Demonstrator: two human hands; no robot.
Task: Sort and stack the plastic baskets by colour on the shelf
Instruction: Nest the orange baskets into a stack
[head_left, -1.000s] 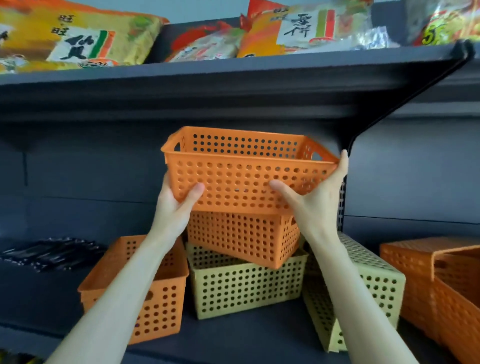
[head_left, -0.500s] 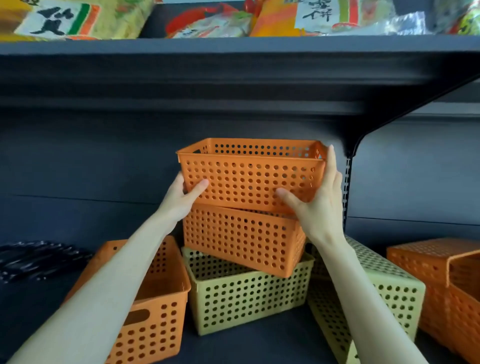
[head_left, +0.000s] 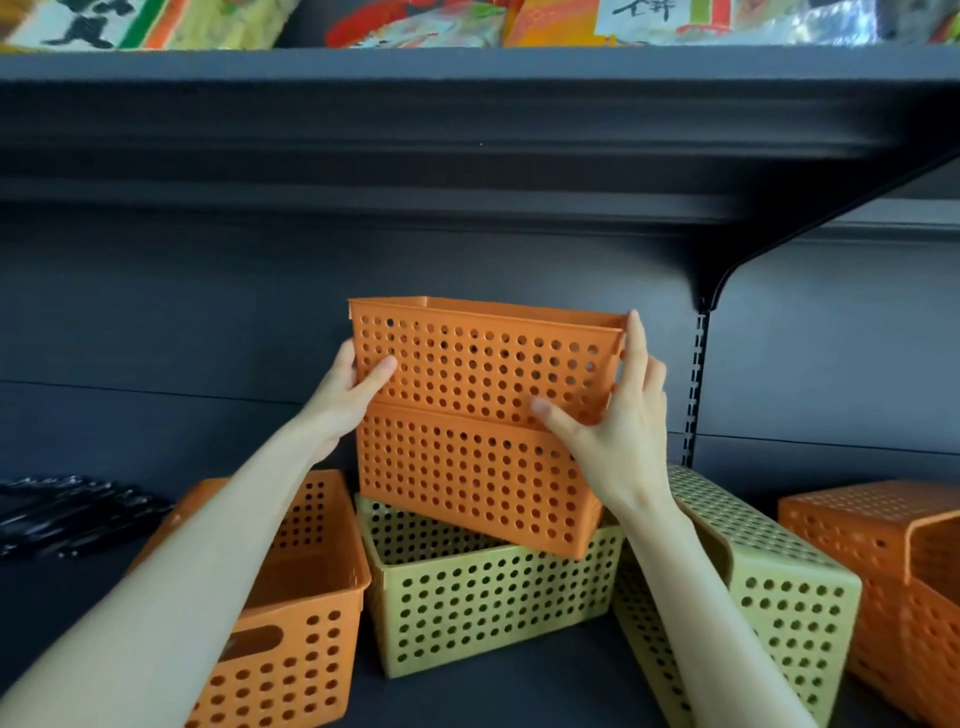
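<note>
Both hands hold an orange perforated basket (head_left: 483, 364) by its ends: my left hand (head_left: 348, 400) on its left end, my right hand (head_left: 618, 415) on its right end. Its bottom sits inside a second orange basket (head_left: 467, 488), which rests tilted in a green basket (head_left: 493, 597) on the dark shelf (head_left: 519, 691). Another orange basket (head_left: 306, 613) stands upright at the left, partly behind my left forearm. A green basket (head_left: 779, 587) lies on its side at the right. Further right lie overturned orange baskets (head_left: 883, 561).
The upper shelf (head_left: 467, 104) hangs low over the baskets, loaded with snack bags (head_left: 415, 23). Its bracket (head_left: 727, 270) and slotted upright (head_left: 696, 389) stand just right of the held basket. Black packets (head_left: 67, 509) lie at the far left of the shelf.
The held orange basket has come down from mid-air and levelled out, its bottom entering the orange basket beneath. Both hands kept their grip on its ends.
</note>
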